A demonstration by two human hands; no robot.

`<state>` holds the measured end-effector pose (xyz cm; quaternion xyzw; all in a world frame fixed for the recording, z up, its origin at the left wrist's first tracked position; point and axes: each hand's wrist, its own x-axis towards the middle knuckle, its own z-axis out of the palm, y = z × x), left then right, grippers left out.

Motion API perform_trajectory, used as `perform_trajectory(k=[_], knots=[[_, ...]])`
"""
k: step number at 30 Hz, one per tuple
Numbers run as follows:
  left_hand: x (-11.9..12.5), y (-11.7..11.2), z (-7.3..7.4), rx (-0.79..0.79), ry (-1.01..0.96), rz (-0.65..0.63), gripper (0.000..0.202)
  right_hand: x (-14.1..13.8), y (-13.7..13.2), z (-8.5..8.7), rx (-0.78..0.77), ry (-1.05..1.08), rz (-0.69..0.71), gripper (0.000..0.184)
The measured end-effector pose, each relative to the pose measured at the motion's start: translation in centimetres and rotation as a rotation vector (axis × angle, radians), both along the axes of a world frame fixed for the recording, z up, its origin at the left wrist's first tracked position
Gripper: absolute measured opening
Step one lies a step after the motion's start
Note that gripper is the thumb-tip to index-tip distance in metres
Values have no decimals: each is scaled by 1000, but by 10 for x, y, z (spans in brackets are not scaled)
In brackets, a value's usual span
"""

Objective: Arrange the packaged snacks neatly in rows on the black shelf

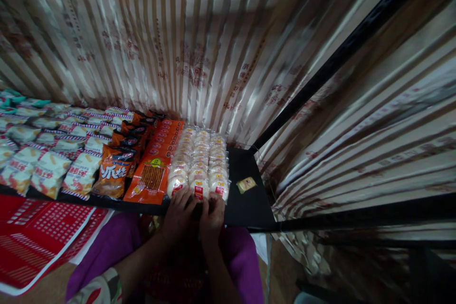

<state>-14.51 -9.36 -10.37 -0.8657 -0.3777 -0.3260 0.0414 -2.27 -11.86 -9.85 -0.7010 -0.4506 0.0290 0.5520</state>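
Observation:
Three rows of clear-wrapped round white crackers (199, 173) stand on the black shelf (245, 211) before me. My left hand (179, 213) rests against the front of the left and middle rows, its fingers partly spread and touching the wrappers. Close beside it, my right hand (211, 216) has its fingers curled at the front of the middle and right rows. Whatever lies inside those fingers is hidden. Left of the crackers lies a flat orange snack bag (153, 164) with brown sticks showing through its window. A small yellowish packet (246, 185) lies alone on the right.
Orange-brown snack bags (113, 173) and several rows of white snack bags (83, 171) fill the left side. Below them is a red plastic basket (39, 232). Pleated printed sheeting (199, 47) hangs behind, and a black bar (331, 61) slants up at the right.

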Motion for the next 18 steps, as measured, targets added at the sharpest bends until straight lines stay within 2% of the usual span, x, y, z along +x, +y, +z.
perform_trajectory(k=[12,18], knots=[[3,2,2,-26,2,1,32,6,-5,-5,-23,-349,48,32],[2,2,1,-44,19,1,33,6,-7,-11,-15,-401,74,37]])
